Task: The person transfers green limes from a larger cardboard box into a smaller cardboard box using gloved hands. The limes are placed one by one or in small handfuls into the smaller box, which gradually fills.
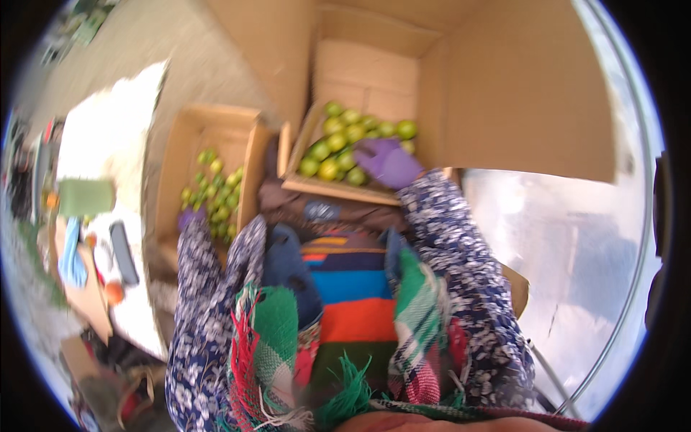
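My right hand (390, 163), in a purple glove, rests palm down among the green and yellow limes (336, 141) in a shallow cardboard box (345, 189) in front of me. Its fingertips touch the fruit, but whether they grip one is hidden. To my left stands a second cardboard box (249, 173), with smaller green limes (216, 202) heaped at its near end. My left hand (192, 217), also gloved in purple, reaches into it beside these limes. The sleeve and blur hide most of that hand's fingers.
A tall cardboard box (518, 92) with raised flaps surrounds the fruit box ahead. At right is a shiny metallic surface (561, 259). Farther left, a white board (108, 135) carries a green block (86, 197), a light-blue glove (73, 254), a dark elongated object (124, 252) and an orange round object (114, 292).
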{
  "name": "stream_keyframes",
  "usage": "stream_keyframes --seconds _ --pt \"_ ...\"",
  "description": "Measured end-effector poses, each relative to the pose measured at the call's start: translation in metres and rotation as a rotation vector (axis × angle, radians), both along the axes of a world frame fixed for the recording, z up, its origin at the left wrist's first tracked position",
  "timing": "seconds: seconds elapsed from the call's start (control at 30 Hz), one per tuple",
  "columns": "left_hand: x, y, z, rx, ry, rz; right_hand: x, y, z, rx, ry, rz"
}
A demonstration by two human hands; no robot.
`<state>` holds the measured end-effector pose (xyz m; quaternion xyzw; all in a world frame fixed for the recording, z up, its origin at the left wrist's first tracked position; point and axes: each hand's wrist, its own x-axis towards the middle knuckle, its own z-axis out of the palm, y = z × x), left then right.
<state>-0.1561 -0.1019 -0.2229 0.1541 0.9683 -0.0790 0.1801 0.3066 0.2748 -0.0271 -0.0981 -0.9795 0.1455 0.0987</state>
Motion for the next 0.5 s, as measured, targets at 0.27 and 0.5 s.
stream_keyframes --seconds 0.27,0.5 --pt "-0.024 -0.007 -0.003 0.102 0.085 0.062 0.0 -0.008 0.01 -0.324 -0.011 -0.235" --pt "0.001 -0.008 0.042 0.707 0.11 -0.026 -0.012 -0.016 0.033 -0.614 0.027 -0.389"
